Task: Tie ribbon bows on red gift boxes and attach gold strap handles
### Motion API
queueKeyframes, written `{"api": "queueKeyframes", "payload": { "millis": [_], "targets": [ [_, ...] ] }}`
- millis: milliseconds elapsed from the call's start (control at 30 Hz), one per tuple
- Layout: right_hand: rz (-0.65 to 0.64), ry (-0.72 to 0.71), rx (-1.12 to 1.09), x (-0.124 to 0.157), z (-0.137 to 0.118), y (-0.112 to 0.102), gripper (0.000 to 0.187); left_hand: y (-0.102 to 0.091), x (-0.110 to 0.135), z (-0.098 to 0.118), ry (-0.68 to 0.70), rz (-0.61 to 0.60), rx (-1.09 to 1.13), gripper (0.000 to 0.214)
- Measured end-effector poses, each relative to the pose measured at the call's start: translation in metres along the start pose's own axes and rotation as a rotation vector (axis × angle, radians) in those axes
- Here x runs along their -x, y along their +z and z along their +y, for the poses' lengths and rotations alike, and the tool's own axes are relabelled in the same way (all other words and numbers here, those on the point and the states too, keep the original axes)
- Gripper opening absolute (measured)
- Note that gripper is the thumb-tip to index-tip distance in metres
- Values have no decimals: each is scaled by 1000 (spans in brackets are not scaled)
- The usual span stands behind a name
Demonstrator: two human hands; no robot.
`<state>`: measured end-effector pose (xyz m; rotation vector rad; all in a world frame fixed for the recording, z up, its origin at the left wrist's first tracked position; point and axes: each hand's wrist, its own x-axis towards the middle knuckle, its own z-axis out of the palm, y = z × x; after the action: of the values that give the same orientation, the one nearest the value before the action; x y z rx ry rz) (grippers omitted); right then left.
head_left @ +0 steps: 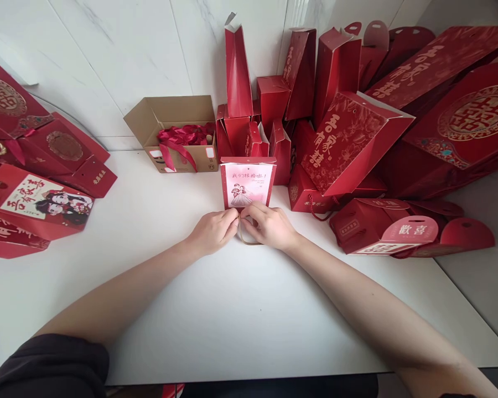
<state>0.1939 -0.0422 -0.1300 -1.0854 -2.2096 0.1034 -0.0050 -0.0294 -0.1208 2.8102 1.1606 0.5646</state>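
A small red gift box with a pink front panel of a drawn wedding couple stands in front of my hands. A thin gold cord hangs in a loop at the lower edge of that panel. My left hand is closed, its thumb and fingertips pinching the cord close to the box. From the other side, my right hand has its fingers bent around the same cord, the fingertips against the box's bottom edge. My fingers hide the point where the cord meets the box.
An open cardboard carton holding red ribbons stands behind on the left. Red gift boxes are piled at the back and right, with some tall ones upright. More decorated red boxes lie at the far left of the white table.
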Motion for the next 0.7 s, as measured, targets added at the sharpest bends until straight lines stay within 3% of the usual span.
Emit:
{"api": "queueKeyframes", "payload": {
  "millis": [300, 533, 700],
  "targets": [
    [39, 48, -41, 0, -9, 1, 15, 1, 1, 10, 38, 158, -314, 13],
    [33, 128, -103, -2, -14, 0, 9, 1, 2, 13, -19, 94, -387, 11],
    [-10, 106, -188, -3, -5, 0, 5, 1, 0, 2, 58, 80, -329, 10]
  ]
}}
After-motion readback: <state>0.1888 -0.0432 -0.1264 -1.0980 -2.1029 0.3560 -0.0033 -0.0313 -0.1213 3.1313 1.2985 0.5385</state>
